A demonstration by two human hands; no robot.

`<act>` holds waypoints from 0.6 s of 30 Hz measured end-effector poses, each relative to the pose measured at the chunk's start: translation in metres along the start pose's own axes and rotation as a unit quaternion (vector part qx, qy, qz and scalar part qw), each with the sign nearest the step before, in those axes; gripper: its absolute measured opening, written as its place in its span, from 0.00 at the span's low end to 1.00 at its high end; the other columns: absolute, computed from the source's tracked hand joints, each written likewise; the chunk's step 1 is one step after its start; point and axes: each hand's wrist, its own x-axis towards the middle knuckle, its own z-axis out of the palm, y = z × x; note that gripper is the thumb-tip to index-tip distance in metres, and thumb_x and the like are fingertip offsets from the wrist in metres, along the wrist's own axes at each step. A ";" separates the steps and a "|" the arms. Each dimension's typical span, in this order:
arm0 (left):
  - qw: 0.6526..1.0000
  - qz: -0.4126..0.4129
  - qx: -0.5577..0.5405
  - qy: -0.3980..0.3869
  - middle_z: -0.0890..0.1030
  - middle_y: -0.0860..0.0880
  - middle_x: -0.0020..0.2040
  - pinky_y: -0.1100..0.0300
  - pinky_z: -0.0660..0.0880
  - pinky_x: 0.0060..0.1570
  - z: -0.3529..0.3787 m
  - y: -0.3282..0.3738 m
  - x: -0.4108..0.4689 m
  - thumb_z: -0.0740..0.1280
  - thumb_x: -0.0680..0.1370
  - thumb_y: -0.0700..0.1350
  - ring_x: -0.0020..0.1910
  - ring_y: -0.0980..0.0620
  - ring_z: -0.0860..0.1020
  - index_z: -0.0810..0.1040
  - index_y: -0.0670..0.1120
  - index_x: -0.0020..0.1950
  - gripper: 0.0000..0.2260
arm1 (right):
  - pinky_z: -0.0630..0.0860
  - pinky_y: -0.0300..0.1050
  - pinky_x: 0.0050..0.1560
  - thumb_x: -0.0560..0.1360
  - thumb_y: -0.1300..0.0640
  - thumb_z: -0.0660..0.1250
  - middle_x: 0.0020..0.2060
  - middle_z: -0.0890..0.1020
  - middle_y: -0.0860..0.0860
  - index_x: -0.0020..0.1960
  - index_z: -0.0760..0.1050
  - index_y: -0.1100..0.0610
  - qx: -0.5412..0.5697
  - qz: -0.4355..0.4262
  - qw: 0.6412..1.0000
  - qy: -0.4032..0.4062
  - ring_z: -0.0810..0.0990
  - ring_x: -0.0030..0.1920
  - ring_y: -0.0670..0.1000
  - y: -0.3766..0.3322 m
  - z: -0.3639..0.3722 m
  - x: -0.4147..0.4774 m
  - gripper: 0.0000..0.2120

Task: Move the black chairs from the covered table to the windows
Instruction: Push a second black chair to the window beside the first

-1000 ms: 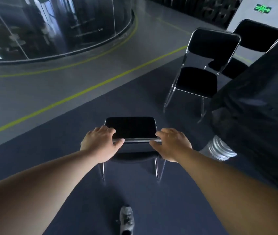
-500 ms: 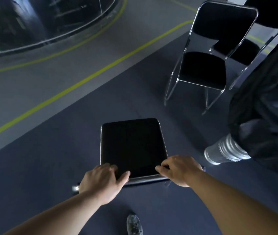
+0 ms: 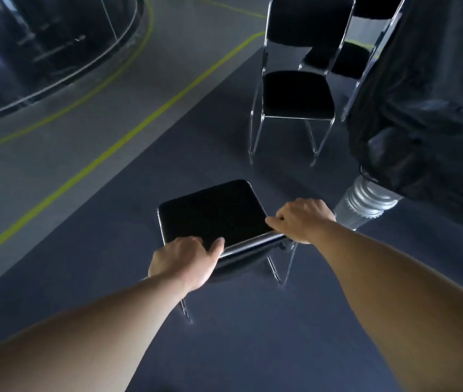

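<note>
A black chair (image 3: 213, 213) with a chrome frame is tipped toward me, its dark backrest panel facing up. My left hand (image 3: 183, 260) grips the top rail at its left end and my right hand (image 3: 299, 219) grips the right end. A second black chair (image 3: 296, 97) stands upright ahead on the dark carpet, with a third black chair (image 3: 350, 59) partly hidden behind it. The table under a black cover (image 3: 428, 108) fills the right side, one silver leg (image 3: 361, 202) showing below the cloth.
A curved glass wall (image 3: 41, 46) runs along the upper left. Grey floor with yellow-green lines (image 3: 128, 134) lies between it and the dark carpet (image 3: 241, 335). The silver table leg stands close to my right hand.
The held chair has swung so its top rail now slants up to the right, and its legs show below it. The view has dropped lower and my shoe is out of sight.
</note>
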 end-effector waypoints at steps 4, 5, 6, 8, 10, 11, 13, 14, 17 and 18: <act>1.000 0.008 0.007 0.006 0.78 0.52 0.37 0.55 0.70 0.42 0.003 -0.003 0.001 0.47 0.77 0.71 0.40 0.47 0.76 0.78 0.51 0.39 0.30 | 0.72 0.49 0.46 0.80 0.32 0.50 0.38 0.81 0.48 0.39 0.80 0.50 0.005 0.008 1.000 -0.006 0.78 0.42 0.52 -0.001 0.002 -0.003 0.29; 1.000 0.014 0.007 0.005 0.78 0.52 0.37 0.55 0.70 0.42 0.003 -0.004 -0.001 0.48 0.77 0.71 0.40 0.47 0.76 0.78 0.51 0.39 0.30 | 0.72 0.49 0.46 0.80 0.32 0.49 0.37 0.80 0.48 0.39 0.79 0.51 0.007 0.011 1.000 -0.011 0.78 0.41 0.52 -0.002 0.003 -0.006 0.30; 1.000 0.021 0.006 0.006 0.79 0.52 0.37 0.55 0.70 0.42 0.003 -0.006 -0.002 0.48 0.77 0.71 0.40 0.47 0.76 0.78 0.51 0.38 0.30 | 0.73 0.50 0.47 0.80 0.32 0.49 0.37 0.81 0.48 0.39 0.79 0.51 0.007 0.015 1.000 -0.010 0.78 0.41 0.52 -0.003 0.005 -0.010 0.30; 0.999 0.034 0.005 0.006 0.79 0.52 0.38 0.55 0.70 0.42 0.002 -0.009 -0.004 0.48 0.77 0.72 0.40 0.47 0.77 0.78 0.50 0.38 0.31 | 0.74 0.50 0.48 0.80 0.32 0.49 0.37 0.81 0.48 0.39 0.79 0.51 0.007 0.021 1.000 -0.010 0.78 0.41 0.51 -0.007 0.007 -0.016 0.31; 0.999 0.047 0.011 0.000 0.79 0.52 0.38 0.55 0.69 0.41 0.000 -0.017 -0.006 0.48 0.77 0.72 0.40 0.47 0.77 0.78 0.50 0.38 0.31 | 0.75 0.50 0.51 0.80 0.31 0.48 0.39 0.81 0.47 0.41 0.80 0.50 0.015 0.037 0.999 -0.022 0.79 0.43 0.52 -0.014 0.009 -0.025 0.30; 0.998 0.053 0.013 -0.001 0.79 0.52 0.38 0.55 0.69 0.41 -0.001 -0.020 -0.007 0.49 0.77 0.72 0.40 0.47 0.77 0.78 0.50 0.38 0.31 | 0.75 0.51 0.52 0.80 0.31 0.48 0.40 0.82 0.47 0.42 0.81 0.49 0.016 0.042 0.999 -0.024 0.79 0.44 0.52 -0.018 0.011 -0.029 0.30; 0.998 0.067 0.020 -0.003 0.79 0.52 0.38 0.55 0.69 0.40 -0.004 -0.028 -0.008 0.48 0.77 0.71 0.39 0.48 0.77 0.78 0.50 0.37 0.31 | 0.75 0.51 0.53 0.80 0.32 0.47 0.41 0.82 0.47 0.43 0.81 0.49 0.025 0.055 0.998 -0.034 0.80 0.46 0.53 -0.027 0.013 -0.036 0.30; 0.997 0.073 0.024 -0.006 0.79 0.52 0.37 0.55 0.69 0.40 -0.004 -0.032 -0.008 0.48 0.77 0.72 0.39 0.48 0.77 0.78 0.50 0.37 0.31 | 0.75 0.50 0.52 0.80 0.32 0.47 0.41 0.82 0.47 0.43 0.80 0.49 0.027 0.062 0.997 -0.039 0.80 0.46 0.52 -0.031 0.015 -0.040 0.30; 0.994 0.103 0.043 -0.011 0.80 0.52 0.37 0.55 0.70 0.39 -0.004 -0.042 -0.006 0.47 0.76 0.72 0.38 0.48 0.78 0.78 0.50 0.37 0.32 | 0.70 0.49 0.46 0.77 0.34 0.41 0.45 0.82 0.48 0.51 0.81 0.47 0.005 0.070 0.996 -0.058 0.78 0.48 0.53 -0.045 0.013 -0.053 0.32; 0.992 0.117 0.048 -0.013 0.80 0.52 0.36 0.55 0.70 0.39 -0.005 -0.046 -0.004 0.47 0.76 0.72 0.38 0.48 0.78 0.78 0.50 0.37 0.32 | 0.68 0.48 0.46 0.73 0.35 0.38 0.48 0.81 0.48 0.56 0.80 0.45 -0.004 0.065 0.996 -0.068 0.76 0.49 0.53 -0.049 0.011 -0.057 0.35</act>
